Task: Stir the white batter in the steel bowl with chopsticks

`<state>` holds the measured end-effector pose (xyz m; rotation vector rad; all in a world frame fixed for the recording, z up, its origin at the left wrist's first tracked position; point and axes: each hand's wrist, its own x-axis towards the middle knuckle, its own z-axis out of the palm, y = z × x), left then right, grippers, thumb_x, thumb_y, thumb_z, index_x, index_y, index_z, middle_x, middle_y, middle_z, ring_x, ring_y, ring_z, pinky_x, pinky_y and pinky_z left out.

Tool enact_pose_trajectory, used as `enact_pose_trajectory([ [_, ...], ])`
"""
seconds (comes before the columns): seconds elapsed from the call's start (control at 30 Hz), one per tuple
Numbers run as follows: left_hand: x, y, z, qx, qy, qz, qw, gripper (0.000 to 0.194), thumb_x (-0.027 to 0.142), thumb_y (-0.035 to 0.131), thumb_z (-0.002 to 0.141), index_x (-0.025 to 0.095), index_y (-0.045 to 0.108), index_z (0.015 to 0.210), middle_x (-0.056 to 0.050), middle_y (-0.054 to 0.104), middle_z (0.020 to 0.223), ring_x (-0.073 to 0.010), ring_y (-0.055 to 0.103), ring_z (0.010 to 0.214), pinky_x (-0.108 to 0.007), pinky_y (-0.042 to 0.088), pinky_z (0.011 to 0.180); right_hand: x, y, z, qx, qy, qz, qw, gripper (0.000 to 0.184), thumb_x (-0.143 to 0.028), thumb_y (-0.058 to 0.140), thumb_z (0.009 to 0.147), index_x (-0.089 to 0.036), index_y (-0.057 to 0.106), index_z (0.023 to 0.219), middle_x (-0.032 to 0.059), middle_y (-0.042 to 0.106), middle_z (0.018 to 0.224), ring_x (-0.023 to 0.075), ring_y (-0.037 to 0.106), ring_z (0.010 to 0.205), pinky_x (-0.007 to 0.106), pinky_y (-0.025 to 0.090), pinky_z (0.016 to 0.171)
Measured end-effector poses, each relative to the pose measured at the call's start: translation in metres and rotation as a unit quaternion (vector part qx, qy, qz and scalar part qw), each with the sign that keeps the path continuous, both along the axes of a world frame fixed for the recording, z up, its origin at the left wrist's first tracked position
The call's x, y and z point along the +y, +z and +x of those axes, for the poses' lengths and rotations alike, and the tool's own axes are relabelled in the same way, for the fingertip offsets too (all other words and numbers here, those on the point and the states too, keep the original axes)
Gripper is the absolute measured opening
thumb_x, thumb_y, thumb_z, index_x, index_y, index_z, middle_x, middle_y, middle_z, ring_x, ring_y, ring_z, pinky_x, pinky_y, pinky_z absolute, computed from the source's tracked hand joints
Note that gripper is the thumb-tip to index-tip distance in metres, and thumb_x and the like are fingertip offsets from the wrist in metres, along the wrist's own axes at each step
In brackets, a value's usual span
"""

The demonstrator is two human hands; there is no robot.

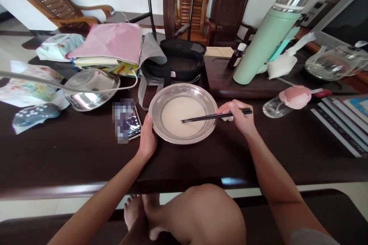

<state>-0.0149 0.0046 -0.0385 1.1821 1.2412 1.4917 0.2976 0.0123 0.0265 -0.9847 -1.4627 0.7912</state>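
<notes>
A round steel bowl (207, 101) holding pale, creamy batter (179, 116) sits in the middle of the dark wooden table (86, 157). My left hand (147, 138) grips the bowl's left rim, fingers curled against it. My right hand (239, 116) is closed on a pair of black chopsticks (214, 116), whose tips dip into the batter near the bowl's centre.
A phone (133, 123) lies left of the bowl, an empty steel bowl (91, 89) beyond it. A black bag (178, 61), pink paper (110, 42), a green thermos (267, 38), a pink-lidded glass bottle (287, 101), a glass kettle (335, 61) and books (342, 122) crowd the table.
</notes>
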Motion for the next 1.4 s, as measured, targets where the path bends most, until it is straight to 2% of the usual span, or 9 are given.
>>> enact_pose_trajectory([
  [0.17, 0.001, -0.002, -0.001, -0.002, 0.001, 0.002, 1.000, 0.052, 0.059, 0.052, 0.104, 0.023, 0.073, 0.135, -0.007, 0.069, 0.149, -0.0322, 0.055, 0.149, -0.046, 0.038, 0.130, 0.000, 0.003, -0.005, -0.043, 0.006, 0.004, 0.999, 0.038, -0.059, 0.074, 0.094, -0.026, 0.078, 0.074, 0.0044, 0.085, 0.081, 0.0240, 0.083, 0.083, 0.039, 0.067, 0.079],
  [0.3, 0.003, -0.008, -0.002, -0.004, -0.011, -0.001, 1.000, 0.053, 0.060, 0.050, 0.105, 0.026, 0.071, 0.139, -0.006, 0.069, 0.149, -0.0308, 0.053, 0.151, -0.046, 0.038, 0.130, 0.001, 0.001, 0.000, 0.008, -0.036, 0.003, 0.999, 0.046, -0.060, 0.070, 0.097, -0.025, 0.074, 0.067, 0.0050, 0.083, 0.075, 0.0233, 0.081, 0.073, 0.039, 0.065, 0.070],
  [0.4, 0.004, -0.010, -0.003, 0.004, -0.011, 0.002, 1.000, 0.053, 0.060, 0.049, 0.105, 0.027, 0.070, 0.140, -0.006, 0.068, 0.150, -0.0304, 0.052, 0.152, -0.046, 0.037, 0.131, 0.001, -0.001, 0.001, 0.026, -0.014, -0.002, 1.000, 0.047, -0.060, 0.069, 0.097, -0.025, 0.074, 0.066, 0.0049, 0.082, 0.072, 0.0230, 0.080, 0.070, 0.039, 0.065, 0.068],
  [0.53, 0.004, -0.010, -0.004, -0.003, -0.005, 0.000, 1.000, 0.051, 0.060, 0.051, 0.104, 0.026, 0.072, 0.137, -0.005, 0.070, 0.147, -0.0307, 0.052, 0.152, -0.045, 0.037, 0.131, 0.000, 0.000, -0.005, -0.024, 0.019, -0.005, 1.000, 0.043, -0.061, 0.072, 0.094, -0.026, 0.077, 0.070, 0.0041, 0.084, 0.076, 0.0232, 0.081, 0.076, 0.039, 0.066, 0.075],
  [0.73, 0.001, -0.007, -0.002, -0.002, 0.001, -0.002, 1.000, 0.050, 0.058, 0.051, 0.105, 0.026, 0.073, 0.137, -0.007, 0.070, 0.147, -0.0321, 0.053, 0.151, -0.049, 0.035, 0.132, 0.001, 0.001, -0.002, 0.000, -0.035, 0.010, 0.999, 0.043, -0.059, 0.072, 0.095, -0.026, 0.075, 0.068, 0.0046, 0.084, 0.077, 0.0227, 0.081, 0.074, 0.039, 0.065, 0.073],
  [0.93, 0.002, -0.005, -0.001, -0.008, -0.008, 0.002, 1.000, 0.051, 0.060, 0.050, 0.105, 0.027, 0.072, 0.137, -0.005, 0.071, 0.147, -0.0315, 0.052, 0.152, -0.048, 0.035, 0.132, 0.001, -0.003, -0.001, 0.008, 0.015, 0.004, 1.000, 0.040, -0.054, 0.071, 0.098, -0.026, 0.077, 0.070, 0.0035, 0.084, 0.077, 0.0219, 0.082, 0.076, 0.037, 0.065, 0.075],
  [1.07, 0.002, -0.006, -0.001, -0.025, -0.009, -0.002, 1.000, 0.049, 0.058, 0.052, 0.105, 0.027, 0.073, 0.135, -0.005, 0.071, 0.147, -0.0322, 0.051, 0.153, -0.049, 0.034, 0.133, 0.001, 0.000, -0.004, -0.033, -0.004, 0.010, 0.999, 0.037, -0.056, 0.074, 0.095, -0.026, 0.079, 0.075, 0.0042, 0.086, 0.083, 0.0234, 0.083, 0.083, 0.038, 0.066, 0.078],
  [1.2, 0.003, -0.006, -0.001, -0.041, -0.008, -0.005, 0.999, 0.048, 0.058, 0.055, 0.103, 0.026, 0.074, 0.133, -0.006, 0.071, 0.146, -0.0330, 0.053, 0.151, -0.049, 0.036, 0.131, 0.001, -0.001, 0.001, 0.019, -0.029, 0.015, 0.999, 0.044, -0.056, 0.070, 0.098, -0.025, 0.075, 0.067, 0.0046, 0.083, 0.075, 0.0218, 0.081, 0.072, 0.036, 0.064, 0.069],
  [1.4, 0.002, -0.003, 0.001, -0.048, -0.005, -0.015, 0.999, 0.047, 0.056, 0.056, 0.103, 0.025, 0.073, 0.133, -0.005, 0.071, 0.147, -0.0321, 0.052, 0.152, -0.046, 0.036, 0.132, 0.000, -0.003, -0.002, -0.017, 0.016, 0.006, 1.000, 0.041, -0.058, 0.072, 0.096, -0.025, 0.078, 0.071, 0.0042, 0.084, 0.077, 0.0232, 0.081, 0.078, 0.039, 0.066, 0.076],
])
